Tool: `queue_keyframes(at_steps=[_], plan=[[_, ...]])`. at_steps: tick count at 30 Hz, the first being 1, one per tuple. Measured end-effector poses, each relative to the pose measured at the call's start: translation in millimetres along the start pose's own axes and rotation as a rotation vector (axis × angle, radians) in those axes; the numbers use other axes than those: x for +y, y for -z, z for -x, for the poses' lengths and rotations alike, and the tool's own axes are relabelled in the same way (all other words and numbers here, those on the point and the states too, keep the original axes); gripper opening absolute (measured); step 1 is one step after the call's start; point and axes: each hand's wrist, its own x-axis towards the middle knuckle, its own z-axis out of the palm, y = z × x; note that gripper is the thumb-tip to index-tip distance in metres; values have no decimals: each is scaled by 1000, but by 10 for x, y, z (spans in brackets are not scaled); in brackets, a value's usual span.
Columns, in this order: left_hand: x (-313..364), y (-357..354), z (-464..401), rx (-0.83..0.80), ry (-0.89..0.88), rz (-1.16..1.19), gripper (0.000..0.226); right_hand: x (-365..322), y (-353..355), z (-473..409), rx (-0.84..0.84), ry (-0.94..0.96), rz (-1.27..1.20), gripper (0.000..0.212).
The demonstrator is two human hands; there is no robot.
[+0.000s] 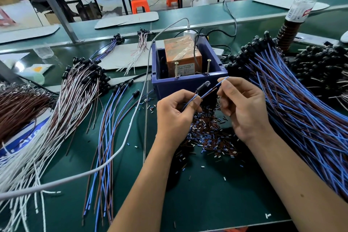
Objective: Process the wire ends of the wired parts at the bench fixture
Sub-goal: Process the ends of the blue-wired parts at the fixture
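A wired part [202, 87] with a black holder, clear tip and blue and brown wires is held just in front of the blue box fixture [188, 81]. My left hand [174, 113] pinches the wires near the holder. My right hand [243, 105] pinches the blue wire end, which points up toward the box rim. The box holds an orange taped block [181, 53] and two upright screws [176, 68]. A heap of cut insulation bits [207, 133] lies under my hands.
A large pile of blue-and-brown wired parts [293, 100] lies at the right. More blue-and-brown ones [111, 128] and white-and-brown ones [71, 100] lie at the left. A grey cable [120, 149] crosses the green mat. A water bottle [303, 0] stands at the back right.
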Motion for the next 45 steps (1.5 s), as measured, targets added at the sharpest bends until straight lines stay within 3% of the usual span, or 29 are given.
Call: queue_keyframes(at_steps=[9, 13, 17, 28, 33, 37, 40, 45], plan=[[-19, -4, 16, 1, 15, 22, 13, -12, -26, 14, 29, 2, 31, 7], [-31, -13, 15, -6, -2, 10, 14, -24, -69, 52, -30, 8, 72, 26], [-36, -13, 21, 0, -14, -12, 14, -16, -81, 54, -26, 36, 138, 11], [-22, -21, 43, 27, -173, -248, 4, -38, -50, 34, 13, 28, 47, 16], [219, 27, 14, 161, -69, 39, 16, -37, -39, 44, -56, -46, 14, 42], [593, 295, -255, 315, -50, 377, 17, -16, -43, 53, -129, -78, -14, 49], [783, 552, -545, 459, 66, 366, 17, -8, -84, 67, -156, -47, 33, 48], [793, 735, -858, 508, 287, 290, 17, -29, -230, 67, -171, 21, 142, 36]])
